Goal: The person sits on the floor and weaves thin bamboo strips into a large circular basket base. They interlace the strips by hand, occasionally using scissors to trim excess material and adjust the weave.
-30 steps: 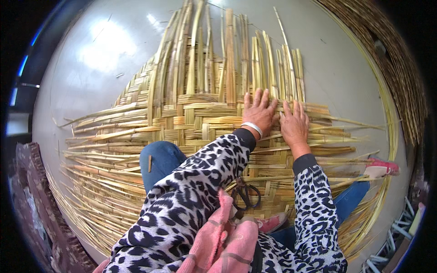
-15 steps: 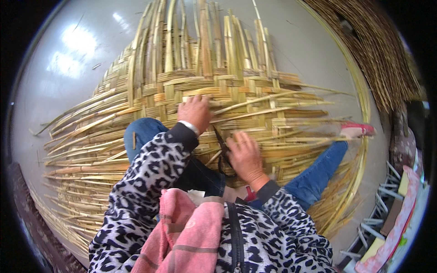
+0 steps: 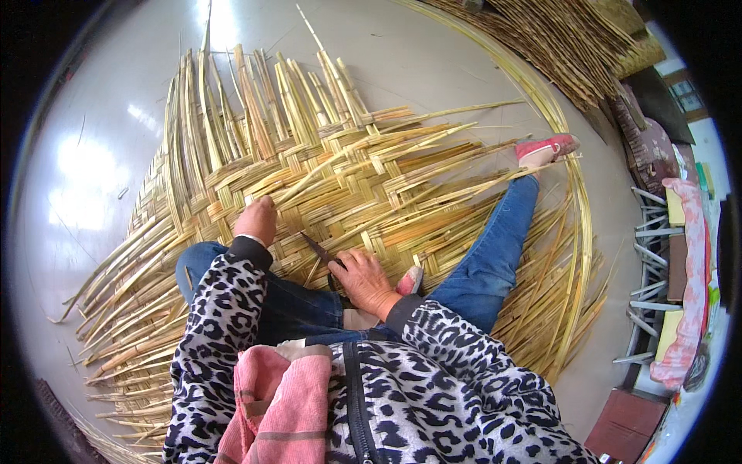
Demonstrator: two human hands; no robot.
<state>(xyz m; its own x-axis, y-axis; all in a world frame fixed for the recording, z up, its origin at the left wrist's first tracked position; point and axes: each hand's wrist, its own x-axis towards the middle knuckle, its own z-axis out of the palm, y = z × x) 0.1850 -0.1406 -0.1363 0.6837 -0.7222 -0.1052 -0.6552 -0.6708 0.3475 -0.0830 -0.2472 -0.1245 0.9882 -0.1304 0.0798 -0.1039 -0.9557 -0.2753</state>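
A large mat (image 3: 359, 185) of flattened yellow-brown reed strips lies on the floor under my legs, its weave a broad over-and-under pattern. My left hand (image 3: 257, 222) is closed at the end of a long reed strip (image 3: 313, 179) that slants up to the right across the mat. To its right, my right hand (image 3: 365, 280) grips the handles of dark scissors (image 3: 315, 247). Their blades point up and left, low over the weave and toward my left hand. Part of the handles is hidden under my fingers.
Loose strip ends (image 3: 232, 108) fan out beyond the mat's far edge. Long bent reeds (image 3: 578, 240) curve along the right side, by my red shoe (image 3: 547, 147). A pile of brown stalks (image 3: 553, 46) lies at the far right, and grey metal legs (image 3: 649, 271) stand nearer.
The view has turned, so the mat appears slanted and lower left. My left hand has shifted from the weave to the strip's end; the scissors stay in my right hand.
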